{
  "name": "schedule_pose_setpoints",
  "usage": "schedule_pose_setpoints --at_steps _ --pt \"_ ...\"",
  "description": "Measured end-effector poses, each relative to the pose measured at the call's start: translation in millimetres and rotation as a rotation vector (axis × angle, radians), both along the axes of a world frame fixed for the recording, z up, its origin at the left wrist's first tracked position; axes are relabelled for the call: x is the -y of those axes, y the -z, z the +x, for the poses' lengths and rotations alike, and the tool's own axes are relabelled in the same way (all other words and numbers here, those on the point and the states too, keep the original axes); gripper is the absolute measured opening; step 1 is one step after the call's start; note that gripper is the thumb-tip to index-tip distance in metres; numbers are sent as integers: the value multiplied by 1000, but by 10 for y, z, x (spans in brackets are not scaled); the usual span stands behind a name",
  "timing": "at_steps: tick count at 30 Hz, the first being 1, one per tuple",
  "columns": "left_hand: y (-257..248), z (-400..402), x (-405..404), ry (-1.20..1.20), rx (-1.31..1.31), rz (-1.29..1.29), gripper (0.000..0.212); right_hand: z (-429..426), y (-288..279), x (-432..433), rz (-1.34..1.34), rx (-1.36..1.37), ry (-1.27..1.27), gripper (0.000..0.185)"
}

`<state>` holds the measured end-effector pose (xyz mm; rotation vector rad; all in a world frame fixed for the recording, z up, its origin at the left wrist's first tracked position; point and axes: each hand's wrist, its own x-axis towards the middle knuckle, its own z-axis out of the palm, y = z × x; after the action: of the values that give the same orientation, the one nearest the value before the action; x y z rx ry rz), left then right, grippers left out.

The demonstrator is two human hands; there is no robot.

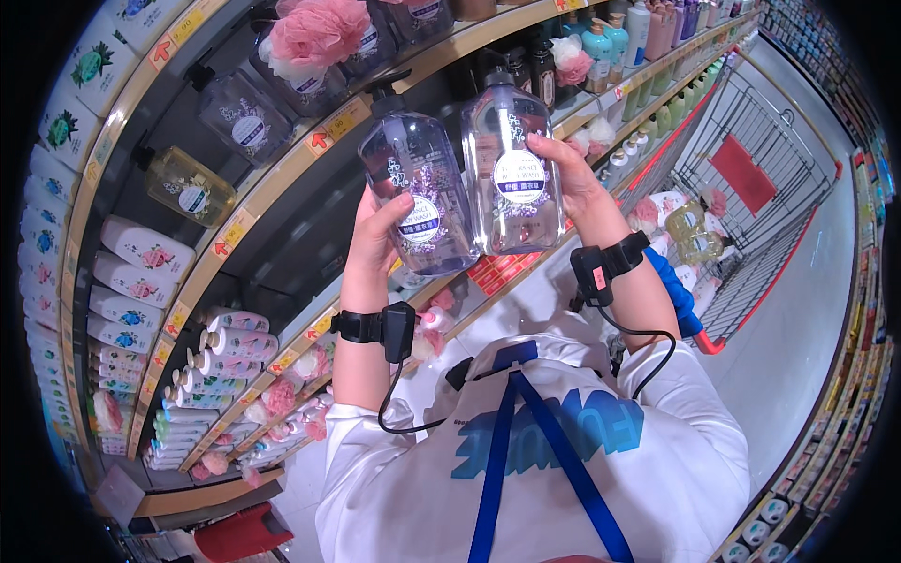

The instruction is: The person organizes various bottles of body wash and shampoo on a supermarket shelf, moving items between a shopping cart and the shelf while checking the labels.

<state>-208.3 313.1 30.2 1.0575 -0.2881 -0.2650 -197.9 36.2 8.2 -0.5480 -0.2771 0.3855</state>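
Observation:
In front of the shelf I hold two clear body wash bottles with black pumps and lavender prints, side by side. My left hand (pixel 376 229) grips the left bottle (pixel 440 204) along its side, thumb across the front label. Around the right side of the other bottle (pixel 517 225) my right hand (pixel 574 176) is closed, its thumb near the top of the label. The bottles' lower parts touch or nearly touch. Both are slightly tilted, pumps toward the shelf. Most of my fingers are hidden behind the bottles.
A wire shopping cart (pixel 767 232) with a red handle stands at my right, holding yellow bottles (pixel 693 232) and white bottles. Curved shelves carry a lavender pump bottle (pixel 243 116), a yellow pump bottle (pixel 186 186) and pink-and-white bath puffs (pixel 317 35). Price tags line the shelf edges.

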Motion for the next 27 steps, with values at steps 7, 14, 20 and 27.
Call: schedule_pose_setpoints --at_steps 7,14,20,27 --pt "185 109 53 21 45 94 67 34 -17 47 -299 182 104 56" --pt "903 475 150 -251 218 585 79 393 879 665 -750 349 409 85" --pt "1325 988 240 -442 145 632 77 980 1340 895 -758 169 438 90" --pt "1130 1650 584 -581 208 889 75 2039 994 826 -860 443 365 81"
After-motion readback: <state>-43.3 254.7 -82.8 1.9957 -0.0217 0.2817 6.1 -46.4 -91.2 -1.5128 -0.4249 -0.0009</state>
